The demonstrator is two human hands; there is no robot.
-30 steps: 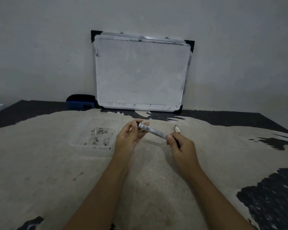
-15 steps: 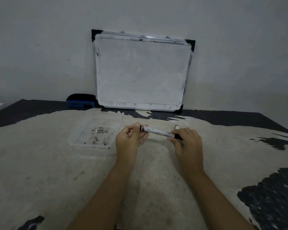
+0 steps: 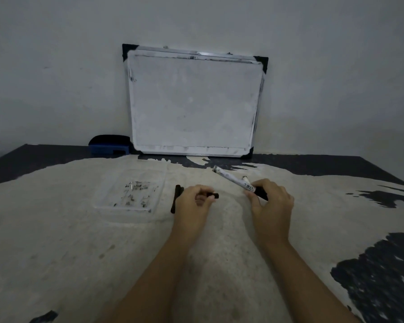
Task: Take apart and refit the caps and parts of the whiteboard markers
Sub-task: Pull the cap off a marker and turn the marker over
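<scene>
My right hand (image 3: pixel 272 203) grips a white marker barrel (image 3: pixel 231 180) by its black end, the open end pointing up and to the left. My left hand (image 3: pixel 194 201) pinches a small black part (image 3: pixel 214 195), apart from the barrel. A thin black stick-like piece (image 3: pixel 175 198) lies on the cloth just left of my left hand. The tip of another white marker (image 3: pixel 244 177) shows on the cloth behind the barrel.
A clear plastic tray (image 3: pixel 131 194) with several small dark bits lies left of my hands. A whiteboard (image 3: pixel 194 101) leans on the wall, with a blue eraser (image 3: pixel 109 146) beside it. The pale cloth (image 3: pixel 56 241) covers the table.
My hands have pulled apart. The black part came off the barrel's left end with my left hand, and the barrel tilted up in my right hand.
</scene>
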